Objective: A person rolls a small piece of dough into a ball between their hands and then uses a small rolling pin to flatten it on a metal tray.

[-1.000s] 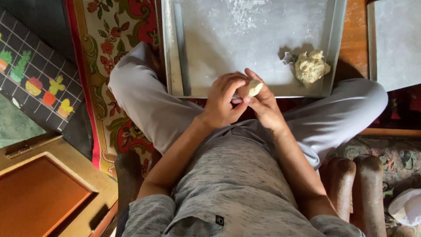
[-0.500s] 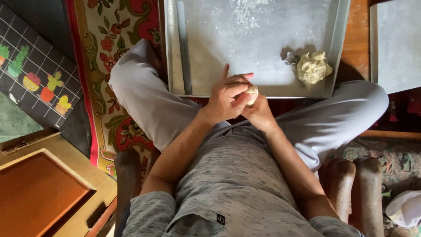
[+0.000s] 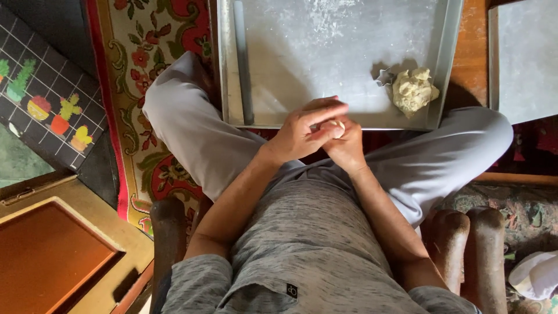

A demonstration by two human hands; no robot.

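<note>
I sit cross-legged and hold a small pale dough piece (image 3: 337,125) between both palms, just over the near rim of a floured metal tray (image 3: 290,52). My left hand (image 3: 305,128) lies on top, fingers stretched to the right over the dough. Beneath it my right hand (image 3: 347,145) cups the dough, which shows only as a sliver between the hands. A larger lump of rough dough (image 3: 414,90) rests at the tray's right side, with a small metal cutter (image 3: 385,77) touching its left.
A second metal tray (image 3: 523,58) lies to the right on a wooden surface. A patterned red rug (image 3: 145,64) and a dark mat with cactus prints (image 3: 46,99) are at left, a wooden box (image 3: 52,261) at lower left, dark wooden posts (image 3: 465,250) by my right side.
My left hand has slid over the dough, so the piece that showed between my fingertips is now almost covered. Both hands stay at the tray's near edge.
</note>
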